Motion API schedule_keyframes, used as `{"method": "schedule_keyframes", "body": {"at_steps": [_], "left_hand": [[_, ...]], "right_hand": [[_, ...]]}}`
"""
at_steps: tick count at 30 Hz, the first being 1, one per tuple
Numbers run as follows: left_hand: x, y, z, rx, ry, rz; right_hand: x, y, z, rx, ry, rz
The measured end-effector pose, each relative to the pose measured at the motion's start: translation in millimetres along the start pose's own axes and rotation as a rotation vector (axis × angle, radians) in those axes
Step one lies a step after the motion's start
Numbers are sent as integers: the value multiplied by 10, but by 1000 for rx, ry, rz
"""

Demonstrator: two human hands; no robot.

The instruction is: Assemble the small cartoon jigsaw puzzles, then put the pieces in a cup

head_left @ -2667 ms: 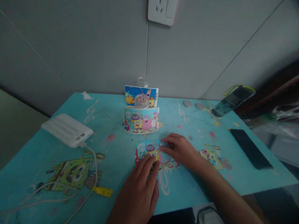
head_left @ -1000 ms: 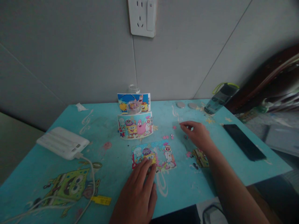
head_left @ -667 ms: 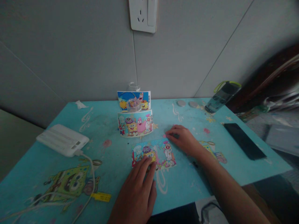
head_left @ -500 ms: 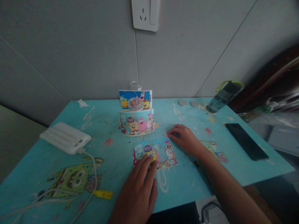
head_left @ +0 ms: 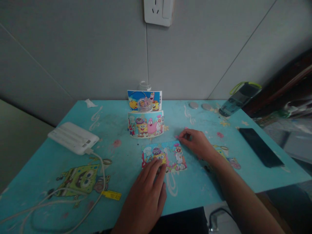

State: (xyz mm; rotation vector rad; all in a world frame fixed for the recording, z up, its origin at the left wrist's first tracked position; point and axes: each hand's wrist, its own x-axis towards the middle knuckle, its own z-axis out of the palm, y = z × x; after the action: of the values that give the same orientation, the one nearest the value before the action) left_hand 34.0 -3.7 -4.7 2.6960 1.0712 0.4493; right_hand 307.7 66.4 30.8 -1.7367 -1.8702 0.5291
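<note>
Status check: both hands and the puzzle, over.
Left hand flat, fingertips pressing the puzzle. Right hand pinching a small piece by its top right corner. Nothing in the way; picture card stands behind.

Dim, flat light, colours muted, soft shadows, right edge blurred and stretched (wide-angle lens), centre fairly sharp

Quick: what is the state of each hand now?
Left hand: open, fingers flat on the puzzle.
Right hand: fingertips pinched beside the puzzle; what they hold cannot be told.
</note>
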Motion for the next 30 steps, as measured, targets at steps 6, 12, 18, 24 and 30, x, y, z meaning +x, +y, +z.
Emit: {"method": "schedule_keyframes", "body": {"at_steps": [6, 12, 18, 24, 30], "left_hand": [[3, 7, -8, -19, 11, -1], [4, 18, -13, -31, 17, -1], [13, 12, -21, -7, 3, -4], [16, 22, -42, -8, 0, -4], [20, 29, -46, -12, -5, -7]], "right_hand": [[-129, -203, -133, 124, 13, -88], [-440, -445, -44, 341, -135, 57], [-587, -467, 82, 375, -193, 239], [-566, -430, 209, 363, -197, 90], [-556, -403, 259, 210, -127, -49]]}}
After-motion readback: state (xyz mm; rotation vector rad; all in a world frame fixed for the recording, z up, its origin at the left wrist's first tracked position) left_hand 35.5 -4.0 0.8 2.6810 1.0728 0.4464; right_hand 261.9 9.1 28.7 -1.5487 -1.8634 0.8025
